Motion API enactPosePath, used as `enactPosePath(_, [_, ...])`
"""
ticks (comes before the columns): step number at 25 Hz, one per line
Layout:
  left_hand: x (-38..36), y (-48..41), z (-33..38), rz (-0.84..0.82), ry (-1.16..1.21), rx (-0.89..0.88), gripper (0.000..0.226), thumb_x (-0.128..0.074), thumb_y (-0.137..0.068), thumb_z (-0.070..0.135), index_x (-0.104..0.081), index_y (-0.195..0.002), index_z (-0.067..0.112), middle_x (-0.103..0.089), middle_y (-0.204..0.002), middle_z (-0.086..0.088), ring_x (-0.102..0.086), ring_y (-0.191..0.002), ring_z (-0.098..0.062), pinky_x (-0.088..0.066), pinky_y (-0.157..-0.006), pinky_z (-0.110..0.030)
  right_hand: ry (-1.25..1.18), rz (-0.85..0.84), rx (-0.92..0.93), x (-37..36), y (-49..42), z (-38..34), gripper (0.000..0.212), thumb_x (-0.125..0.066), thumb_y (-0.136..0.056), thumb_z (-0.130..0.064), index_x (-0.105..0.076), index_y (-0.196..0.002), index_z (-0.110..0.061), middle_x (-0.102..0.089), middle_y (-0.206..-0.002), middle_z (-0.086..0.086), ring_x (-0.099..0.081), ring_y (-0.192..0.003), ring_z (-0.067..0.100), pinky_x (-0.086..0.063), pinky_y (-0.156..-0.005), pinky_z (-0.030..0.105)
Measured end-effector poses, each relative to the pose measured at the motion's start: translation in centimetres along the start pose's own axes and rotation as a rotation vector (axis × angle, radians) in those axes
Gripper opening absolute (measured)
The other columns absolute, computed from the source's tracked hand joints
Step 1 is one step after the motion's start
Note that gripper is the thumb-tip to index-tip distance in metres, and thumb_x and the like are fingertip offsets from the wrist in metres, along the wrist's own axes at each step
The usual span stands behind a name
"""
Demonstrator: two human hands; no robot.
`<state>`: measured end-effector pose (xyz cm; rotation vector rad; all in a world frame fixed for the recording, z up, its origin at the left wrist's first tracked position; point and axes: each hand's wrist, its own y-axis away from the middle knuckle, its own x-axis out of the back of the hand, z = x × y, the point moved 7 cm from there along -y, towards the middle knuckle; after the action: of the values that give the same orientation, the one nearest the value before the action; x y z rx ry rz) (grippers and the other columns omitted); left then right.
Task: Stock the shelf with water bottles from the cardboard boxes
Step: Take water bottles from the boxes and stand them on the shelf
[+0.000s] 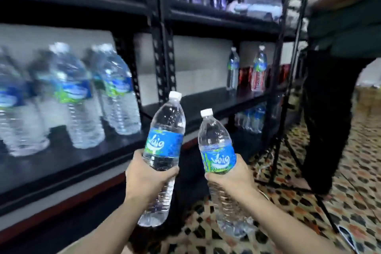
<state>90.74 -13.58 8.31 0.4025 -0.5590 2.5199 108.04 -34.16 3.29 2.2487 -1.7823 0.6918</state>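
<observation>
Left hand (148,173): fingers wrapped round the left bottle (165,142) just below its label; bottle leans right, cap up.
Right hand (228,179): curled round the right bottle (218,150) at the label's lower edge; near upright.
Risk: both hands are loaded, so neither can steady a set-down; a tilted placement could topple the stocked bottles (82,97) at left.
Position: both held in air, near the shelf (195,107) edge, side by side, apart.
Bystander: another person (334,88) stands at right.
</observation>
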Motion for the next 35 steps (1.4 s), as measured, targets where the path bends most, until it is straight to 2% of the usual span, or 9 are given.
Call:
enactPosePath(7, [20.0,0.8,0.6,0.502,-0.046,-0.1,0.07,-0.09,-0.053,0.045,-0.057,-0.11,0.021,-0.065,-0.102,0.002,-0.059,-0.104,-0.019,-0.049,-0.094,-0.04,-0.188,-0.189,0.325,-11.3,7.6,-17.8,0.067,-0.09,-0.046,-0.043,-0.055,-0.1,-0.027,-0.066,-0.091,-0.015,-0.064,-0.087,0.007,-0.045,-0.067,0.019])
enactPosePath(10, [26.5,1.4,-1.0,0.653,-0.081,-0.082,0.085,-0.089,-0.052,0.047,-0.054,-0.124,0.018,-0.064,-0.112,-0.001,-0.058,-0.111,-0.022,-0.048,-0.099,-0.044,-0.261,-0.283,0.405,-16.5,10.6,-24.0,0.068,-0.09,-0.045,-0.044,-0.056,-0.101,-0.028,-0.067,-0.089,-0.016,-0.064,-0.084,0.004,-0.046,-0.066,0.017])
enactPosePath(12, [29.6,1.5,-1.9,0.73,-0.085,-0.062,0.089,-0.09,-0.052,0.046,-0.053,-0.126,0.017,-0.063,-0.115,-0.002,-0.057,-0.114,-0.024,-0.047,-0.1,-0.044,-0.332,-0.363,0.412,-20.0,12.6,-27.3,0.068,-0.091,-0.044,-0.044,-0.057,-0.101,-0.028,-0.069,-0.09,-0.015,-0.066,-0.084,0.002,-0.051,-0.071,0.019])
enactPosePath(15, [32.7,1.1,-2.4,0.825,-0.091,-0.061,0.09,-0.093,-0.053,0.042,-0.053,-0.128,0.013,-0.061,-0.116,-0.004,-0.055,-0.116,-0.026,-0.042,-0.1,-0.039,-0.426,-0.458,0.406,-24.5,14.9,-30.9,0.068,-0.093,-0.046,-0.049,-0.058,-0.1,-0.027,-0.07,-0.088,-0.016,-0.064,-0.079,-0.004,-0.045,-0.062,0.009])
enactPosePath(17, [34.4,0.4,-3.1,0.881,-0.081,-0.039,0.091,-0.094,-0.053,0.039,-0.051,-0.128,0.009,-0.061,-0.117,-0.01,-0.054,-0.117,-0.03,-0.042,-0.1,-0.041,-0.475,-0.478,0.403,-26.7,15.6,-32.8,0.074,-0.092,-0.042,-0.056,-0.057,-0.101,-0.027,-0.069,-0.089,-0.016,-0.064,-0.081,-0.002,-0.045,-0.063,0.011])
enactPosePath(23, [37.8,-2.0,-3.3,0.919,-0.076,-0.082,0.097,-0.093,-0.058,0.034,-0.044,-0.137,0.007,-0.055,-0.129,-0.011,-0.05,-0.122,-0.028,-0.037,-0.104,-0.038,-0.392,-0.496,0.426,-30.6,14.8,-37.6,0.074,-0.09,-0.046,-0.056,-0.055,-0.106,-0.03,-0.066,-0.09,-0.017,-0.062,-0.082,0.001,-0.045,-0.063,0.019])
enactPosePath(25, [38.5,-2.6,-3.2,0.925,-0.087,-0.104,0.096,-0.092,-0.059,0.033,-0.043,-0.138,0.007,-0.055,-0.129,-0.011,-0.049,-0.122,-0.027,-0.035,-0.103,-0.034,-0.401,-0.484,0.408,-31.0,13.9,-39.0,0.069,-0.091,-0.053,-0.047,-0.05,-0.106,-0.029,-0.061,-0.088,-0.019,-0.059,-0.078,0.003,-0.042,-0.063,0.02])
enactPosePath(29, [39.3,-3.4,-3.5,0.927,-0.104,-0.12,0.094,-0.092,-0.061,0.031,-0.043,-0.138,0.008,-0.055,-0.13,-0.009,-0.048,-0.123,-0.025,-0.033,-0.103,-0.031,-0.416,-0.451,0.452,-31.0,11.9,-40.8,0.073,-0.091,-0.061,-0.039,-0.035,-0.107,-0.028,-0.043,-0.085,-0.02,-0.049,-0.087,0.01,-0.038,-0.079,0.025])
enactPosePath(35, [39.2,-4.5,-4.2,0.92,-0.089,-0.113,0.096,-0.091,-0.061,0.034,-0.042,-0.14,0.01,-0.053,-0.133,-0.007,-0.046,-0.126,-0.023,-0.034,-0.106,-0.036,-0.405,-0.504,0.394,-33.3,10.4,-38.0,0.072,-0.092,-0.06,-0.036,-0.043,-0.112,-0.024,-0.061,-0.104,-0.008,-0.057,-0.084,0.008,-0.041,-0.074,0.023])
